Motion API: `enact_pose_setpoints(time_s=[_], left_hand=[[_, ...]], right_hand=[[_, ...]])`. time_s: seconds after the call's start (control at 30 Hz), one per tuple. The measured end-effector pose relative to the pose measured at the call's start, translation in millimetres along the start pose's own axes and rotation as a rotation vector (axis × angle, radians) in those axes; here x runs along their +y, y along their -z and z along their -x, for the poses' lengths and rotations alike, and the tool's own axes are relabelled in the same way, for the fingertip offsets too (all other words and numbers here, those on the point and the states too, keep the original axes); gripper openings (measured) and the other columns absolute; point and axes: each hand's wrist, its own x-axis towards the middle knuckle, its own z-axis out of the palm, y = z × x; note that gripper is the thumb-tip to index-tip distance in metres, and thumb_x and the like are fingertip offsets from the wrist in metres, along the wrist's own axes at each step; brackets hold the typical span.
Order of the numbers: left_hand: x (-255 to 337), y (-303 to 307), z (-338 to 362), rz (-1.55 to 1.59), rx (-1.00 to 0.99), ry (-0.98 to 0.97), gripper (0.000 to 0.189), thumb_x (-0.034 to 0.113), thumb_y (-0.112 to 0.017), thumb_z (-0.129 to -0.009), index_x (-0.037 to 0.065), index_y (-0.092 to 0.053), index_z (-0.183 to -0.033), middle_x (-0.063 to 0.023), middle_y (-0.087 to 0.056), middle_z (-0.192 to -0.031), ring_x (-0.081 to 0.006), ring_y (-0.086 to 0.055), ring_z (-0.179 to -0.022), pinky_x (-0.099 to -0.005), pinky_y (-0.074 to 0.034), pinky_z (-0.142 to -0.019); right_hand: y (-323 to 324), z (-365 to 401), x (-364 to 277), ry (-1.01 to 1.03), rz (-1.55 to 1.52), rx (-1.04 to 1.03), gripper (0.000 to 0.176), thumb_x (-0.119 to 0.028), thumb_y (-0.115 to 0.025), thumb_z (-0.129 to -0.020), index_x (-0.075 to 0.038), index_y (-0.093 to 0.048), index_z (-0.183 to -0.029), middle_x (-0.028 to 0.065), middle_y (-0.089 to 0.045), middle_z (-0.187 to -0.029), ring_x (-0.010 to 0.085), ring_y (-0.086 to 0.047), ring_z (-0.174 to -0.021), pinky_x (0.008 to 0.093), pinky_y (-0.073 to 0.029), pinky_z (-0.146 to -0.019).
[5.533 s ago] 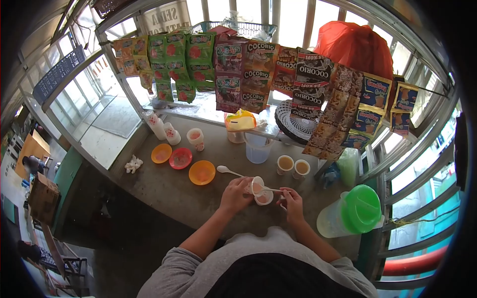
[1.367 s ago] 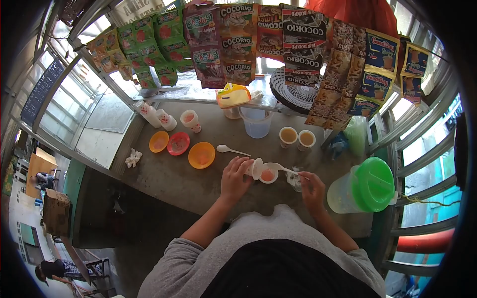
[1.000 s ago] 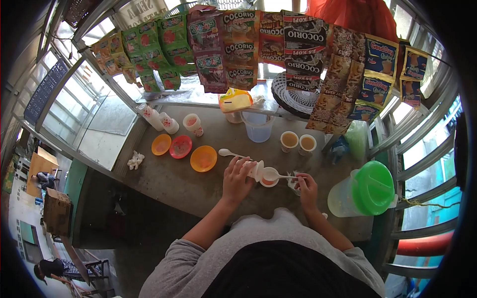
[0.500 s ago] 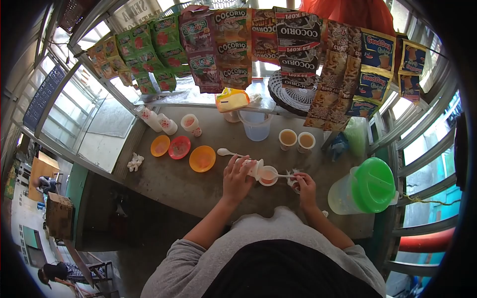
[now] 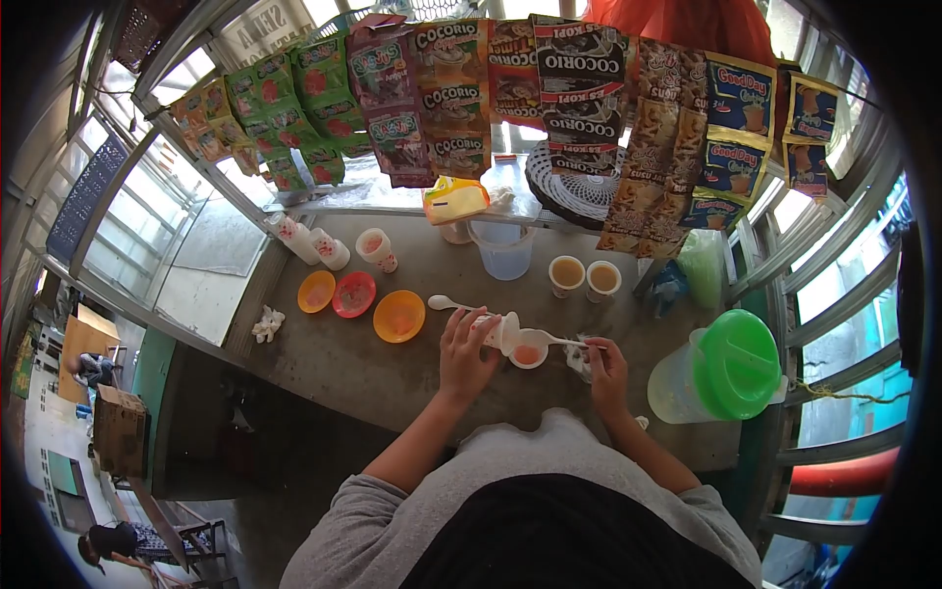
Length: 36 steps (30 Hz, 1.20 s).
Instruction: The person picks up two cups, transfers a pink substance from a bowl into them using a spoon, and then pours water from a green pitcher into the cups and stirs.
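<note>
My left hand [image 5: 467, 346] is wrapped round a white cup [image 5: 502, 335], tilted so that its mouth faces right. Just beside its rim stands another white cup [image 5: 528, 355] with something reddish inside. A white spoon [image 5: 562, 342] is pinched in the fingers of my right hand [image 5: 606, 361], its bowl over the standing cup near the tilted rim. Below the spoon handle lies a crumpled white plastic piece [image 5: 577, 363]. A second white spoon [image 5: 444, 303] shows above my left hand, and its far end is hidden there.
Two filled cups [image 5: 566, 275] stand behind. Left are an orange bowl [image 5: 399, 315], a red bowl [image 5: 353, 294] and stacked cups [image 5: 376, 248]. A green-lidded jug [image 5: 736, 365] is at right. Sachet strips [image 5: 581, 83] hang above; a clear bucket [image 5: 502, 252] stands below them.
The spoon in my right hand has lifted slightly from inside the standing cup to its upper rim, near the tilted cup. My left hand keeps its hold.
</note>
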Motion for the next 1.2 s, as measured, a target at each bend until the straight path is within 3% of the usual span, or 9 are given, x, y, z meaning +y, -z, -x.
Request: enact_pose_setpoints(time_s=[0.33,1.2], left_hand=[[3.5,-0.5,1.4,-0.103,-0.015,-0.072,0.059,0.010,-0.079,-0.072,0.027,-0.064,-0.126,0.0005,-0.057,-0.137,-0.0331,-0.043,-0.139,-0.0466,-0.039,-0.109],[17.8,17.6,-15.8,-0.193,0.064,-0.296,0.056,0.009,-0.080,-0.072,0.027,-0.066,-0.124,0.0038,-0.058,-0.136,-0.0289,-0.046,-0.138,-0.0438,-0.038,-0.108]], right_hand=[[1.6,-2.7,9.8,-0.242,-0.219,-0.008,0.018,-0.014,-0.056,-0.104,0.000,-0.066,-0.108,0.0086,-0.072,-0.096,0.0083,-0.059,-0.073,0.0229,-0.048,-0.068],[8.6,-7.5,5.4,-0.284,-0.260,-0.040,0.017,-0.013,-0.055,-0.103,-0.001,-0.067,-0.108,0.0089,-0.073,-0.096,0.0112,-0.062,-0.074,0.0240,-0.048,-0.069]])
